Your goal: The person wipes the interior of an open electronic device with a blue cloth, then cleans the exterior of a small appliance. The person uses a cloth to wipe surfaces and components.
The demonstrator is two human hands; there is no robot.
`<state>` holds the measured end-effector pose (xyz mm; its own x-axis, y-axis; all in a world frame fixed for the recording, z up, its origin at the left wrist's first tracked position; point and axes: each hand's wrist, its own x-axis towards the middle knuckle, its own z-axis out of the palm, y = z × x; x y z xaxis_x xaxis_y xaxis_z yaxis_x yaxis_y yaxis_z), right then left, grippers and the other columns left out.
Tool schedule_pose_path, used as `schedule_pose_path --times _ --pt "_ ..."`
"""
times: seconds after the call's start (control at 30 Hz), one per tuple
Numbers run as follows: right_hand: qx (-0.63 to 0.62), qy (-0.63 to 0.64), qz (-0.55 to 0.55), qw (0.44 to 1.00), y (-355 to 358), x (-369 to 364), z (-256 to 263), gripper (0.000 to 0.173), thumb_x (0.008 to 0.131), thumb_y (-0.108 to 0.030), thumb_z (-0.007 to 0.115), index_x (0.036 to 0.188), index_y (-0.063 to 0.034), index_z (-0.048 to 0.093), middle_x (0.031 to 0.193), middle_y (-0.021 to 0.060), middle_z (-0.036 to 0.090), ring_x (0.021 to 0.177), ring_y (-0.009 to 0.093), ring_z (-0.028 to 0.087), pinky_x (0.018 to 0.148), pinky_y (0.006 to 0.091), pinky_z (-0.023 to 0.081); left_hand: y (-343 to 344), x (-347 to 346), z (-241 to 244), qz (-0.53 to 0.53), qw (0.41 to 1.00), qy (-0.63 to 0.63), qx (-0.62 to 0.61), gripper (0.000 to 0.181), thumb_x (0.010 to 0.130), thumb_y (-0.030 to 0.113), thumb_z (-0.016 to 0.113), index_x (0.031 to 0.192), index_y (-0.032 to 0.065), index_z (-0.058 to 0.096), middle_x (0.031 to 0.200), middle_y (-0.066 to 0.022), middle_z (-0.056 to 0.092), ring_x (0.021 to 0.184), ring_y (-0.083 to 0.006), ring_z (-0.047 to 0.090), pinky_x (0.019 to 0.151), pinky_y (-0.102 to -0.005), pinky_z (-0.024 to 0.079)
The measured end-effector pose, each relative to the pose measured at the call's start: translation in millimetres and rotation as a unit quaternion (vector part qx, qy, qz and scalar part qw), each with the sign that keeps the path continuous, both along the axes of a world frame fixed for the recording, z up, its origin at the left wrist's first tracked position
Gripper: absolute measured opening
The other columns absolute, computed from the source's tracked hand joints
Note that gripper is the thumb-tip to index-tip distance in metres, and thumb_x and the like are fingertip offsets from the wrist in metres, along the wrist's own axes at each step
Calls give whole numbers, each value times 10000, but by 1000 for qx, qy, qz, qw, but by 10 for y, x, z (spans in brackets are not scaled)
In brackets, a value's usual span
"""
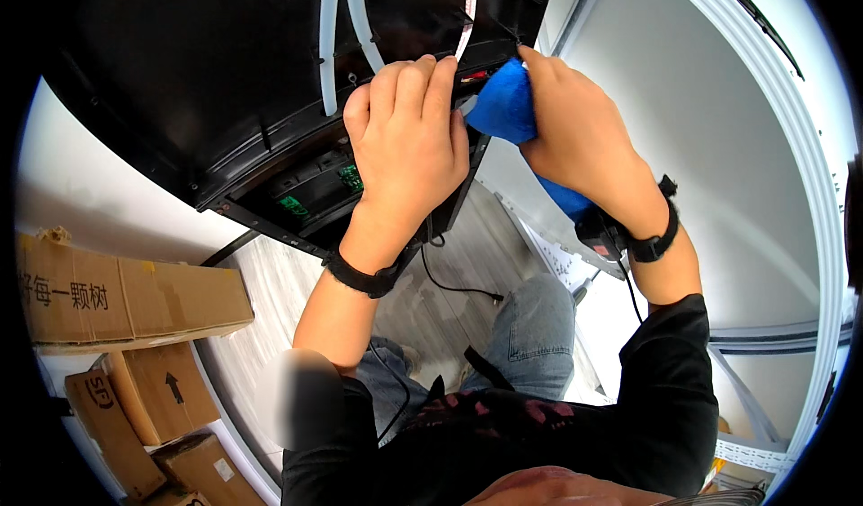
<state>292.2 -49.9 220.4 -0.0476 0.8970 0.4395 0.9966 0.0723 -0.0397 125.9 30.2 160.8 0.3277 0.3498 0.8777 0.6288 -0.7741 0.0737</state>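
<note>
A large black panel or housing (202, 54) with pale strips (328, 41) running over it fills the upper left and middle. My left hand (411, 122) lies on its lower edge, fingers bent over the rim; whether it pinches anything is hidden. Wrapped in my right hand (580, 122) is a blue cloth-like object (506, 105), its front end beside my left fingers. A ribbon-like strip bearing marks (470, 0) runs down to the left fingertips. Green circuit boards (294, 205) show in the open recess below the edge. Both wrists wear black straps.
Cardboard boxes (162, 297) stand at the lower left. A black cable (458, 289) trails over the wood-look floor (431, 324) between the housing and my legs. Pale panels with a curved metal frame (802, 189) rise on the right.
</note>
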Motion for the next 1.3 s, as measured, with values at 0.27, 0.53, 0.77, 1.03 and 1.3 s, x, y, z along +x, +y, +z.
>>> schedule_pose_path --times 0.27,0.53,0.77,1.03,1.3 --pt "137 47 95 985 -41 144 17 599 717 6 766 1271 -64 548 1033 195 615 959 394 622 813 427 518 -14 9 -1 -4 1000 3 -5 532 734 159 727 1257 123 631 1213 -32 600 1172 -238 531 990 -395 313" --pt "43 38 58 997 52 207 61 610 729 -64 807 1304 -190 648 924 149 577 888 339 609 787 414 512 -31 -42 -8 -6 1000 14 -8 554 733 167 737 1273 114 628 1221 -37 602 1176 -240 535 1000 -398 314" --pt "26 -53 11 998 52 113 87 676 693 -52 819 1329 -133 605 940 139 562 875 360 604 778 414 516 -42 -53 -4 -6 1000 16 -14 548 733 149 734 1269 107 631 1222 -39 607 1167 -239 543 987 -394 322" --pt "38 -23 14 999 -90 104 60 617 688 8 718 1286 -63 583 946 158 570 903 355 610 768 429 531 0 -44 -13 -13 1000 7 -3 546 726 136 725 1263 109 626 1204 -35 604 1159 -235 540 985 -396 323" --pt "90 40 69 993 -135 95 184 610 709 -50 792 1278 -90 576 1000 155 584 973 378 611 837 436 510 -24 -70 8 -12 1000 15 -8 562 726 140 722 1276 101 611 1217 -48 596 1171 -241 531 991 -400 322"
